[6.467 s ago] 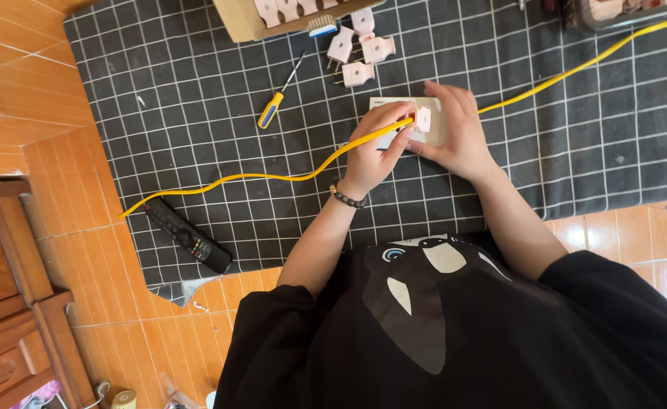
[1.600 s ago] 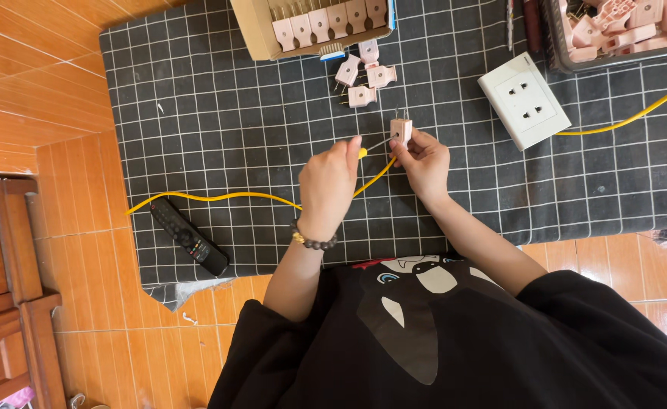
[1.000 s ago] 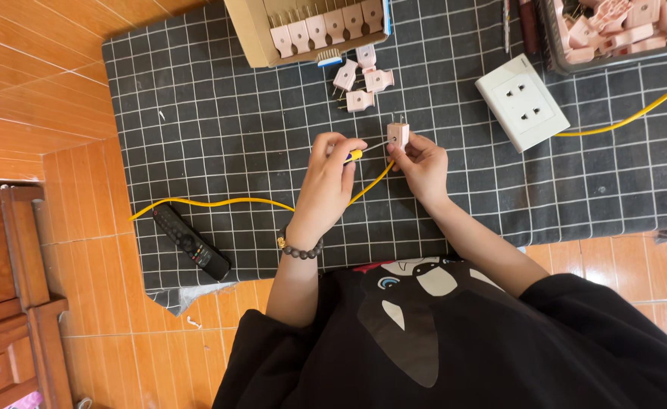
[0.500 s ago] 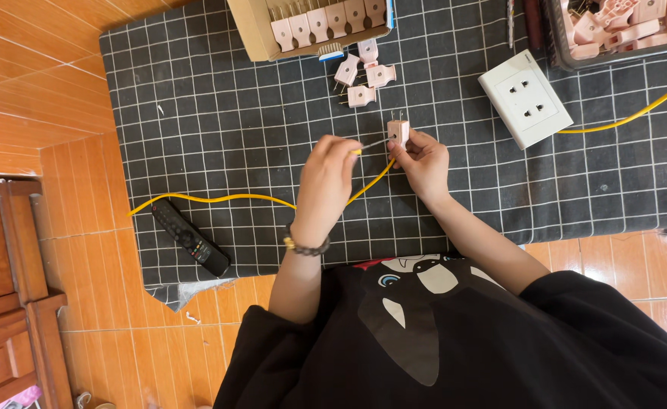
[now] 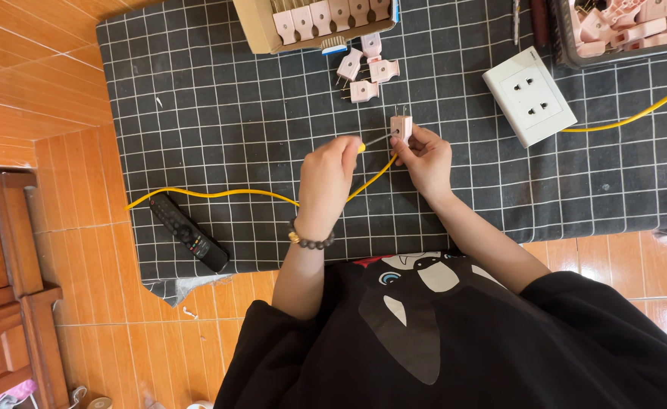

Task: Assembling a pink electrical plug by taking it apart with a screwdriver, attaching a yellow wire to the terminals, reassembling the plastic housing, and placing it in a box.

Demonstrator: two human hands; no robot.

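My right hand (image 5: 426, 156) pinches a small pink two-pin plug (image 5: 401, 126) upright above the black gridded mat (image 5: 212, 113). My left hand (image 5: 327, 174) grips a yellow-handled screwdriver (image 5: 371, 142) whose metal tip touches the plug's side. A yellow cable (image 5: 220, 195) runs under both hands, from the mat's left side to the far right (image 5: 636, 115). Three loose pink plugs (image 5: 365, 72) lie just beyond the hands.
A white wall socket plate (image 5: 530, 95) lies at the right. A cardboard box (image 5: 261, 26) of pink plugs stands at the top, a dark basket (image 5: 568, 38) of more at top right. A black remote (image 5: 188, 232) lies bottom left. Orange tile floor surrounds the mat.
The socket plate was put down at the right earlier. Since then my right hand holds a plug and my left hand has brought the screwdriver tip to it; little movement in the last second.
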